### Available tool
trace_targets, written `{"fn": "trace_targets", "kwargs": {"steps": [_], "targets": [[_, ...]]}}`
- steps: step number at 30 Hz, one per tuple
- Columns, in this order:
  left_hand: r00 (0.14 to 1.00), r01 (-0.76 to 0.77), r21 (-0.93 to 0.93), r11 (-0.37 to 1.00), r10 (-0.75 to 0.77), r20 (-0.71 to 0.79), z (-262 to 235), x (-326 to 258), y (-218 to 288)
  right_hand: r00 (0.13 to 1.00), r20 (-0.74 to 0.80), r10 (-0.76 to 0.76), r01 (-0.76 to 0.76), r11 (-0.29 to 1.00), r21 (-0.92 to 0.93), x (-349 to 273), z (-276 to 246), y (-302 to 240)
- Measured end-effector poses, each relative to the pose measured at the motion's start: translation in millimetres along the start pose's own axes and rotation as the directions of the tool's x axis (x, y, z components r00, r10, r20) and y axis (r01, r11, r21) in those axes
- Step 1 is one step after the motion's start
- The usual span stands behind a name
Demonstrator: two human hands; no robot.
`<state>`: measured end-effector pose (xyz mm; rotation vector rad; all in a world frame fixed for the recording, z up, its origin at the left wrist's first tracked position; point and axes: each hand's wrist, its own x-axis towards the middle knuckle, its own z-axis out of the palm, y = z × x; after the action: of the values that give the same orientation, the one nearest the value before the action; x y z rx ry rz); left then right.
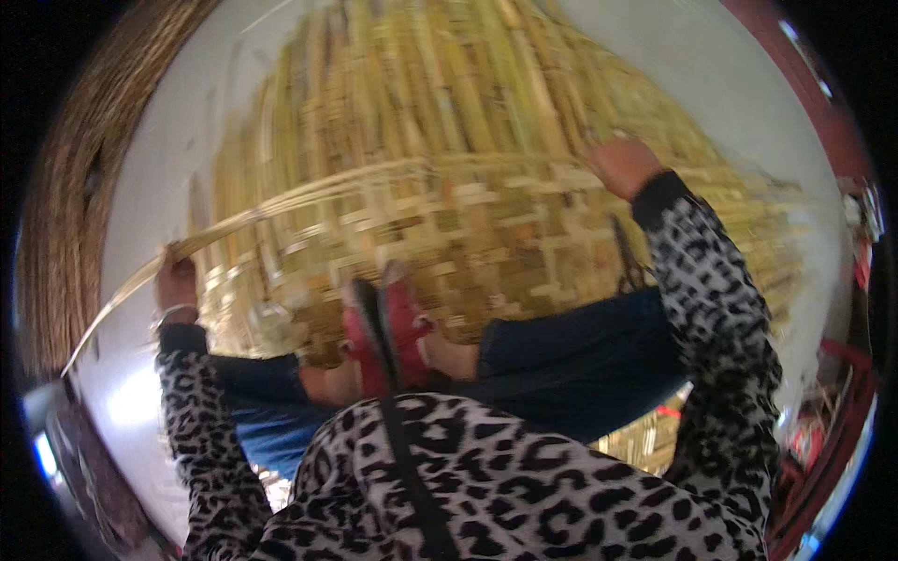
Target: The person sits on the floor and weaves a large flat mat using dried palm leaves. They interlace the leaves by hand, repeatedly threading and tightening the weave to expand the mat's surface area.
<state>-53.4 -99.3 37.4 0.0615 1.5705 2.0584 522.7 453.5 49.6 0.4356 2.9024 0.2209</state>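
Observation:
A long, pale split-reed strip (309, 196) stretches crosswise over a partly woven reed mat (505, 229) on the floor. My left hand (175, 280) is closed round the strip beyond the mat's left side, and the strip's loose tail runs on past it to the lower left. At the strip's other end, my right hand (625, 166) is closed on it above the right part of the mat; its fingertips are blurred. On the far side of the strip, unwoven reed lengths (402, 84) fan away from me. The nearer part shows a checkered weave.
My feet in red shoes (402, 318) rest on the mat between my bent legs. A dark tool with looped handles, perhaps scissors (633, 266), lies by my right knee. A bundle of brown stalks (79, 206) lies at the far left. Red furniture (847, 421) stands right.

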Motion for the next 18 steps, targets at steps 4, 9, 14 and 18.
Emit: {"fn": "trace_targets", "kwargs": {"steps": [4, 9, 14, 18], "targets": [[0.992, 0.058, -0.021, 0.998, -0.060, -0.115, 43, 31, -24, 0.937, -0.116, 0.329, -0.331, 0.943, -0.005, -1, -21, 17], [0.956, 0.241, 0.070, 0.968, -0.249, 0.157, 171, 33, -86, 0.787, -0.413, 0.458, -0.430, 0.888, 0.164, 6, -8, 59], [0.795, 0.303, 0.312, 0.901, -0.419, 0.439, 359, -41, -156, 0.527, -0.307, 0.792, -0.516, 0.585, 0.625, -12, 16, 108], [0.708, 0.208, 0.559, 0.803, -0.518, 0.480, 471, -76, -208, 0.375, 0.236, 0.897, 0.276, -0.351, 0.895, -38, 32, 135]]}}
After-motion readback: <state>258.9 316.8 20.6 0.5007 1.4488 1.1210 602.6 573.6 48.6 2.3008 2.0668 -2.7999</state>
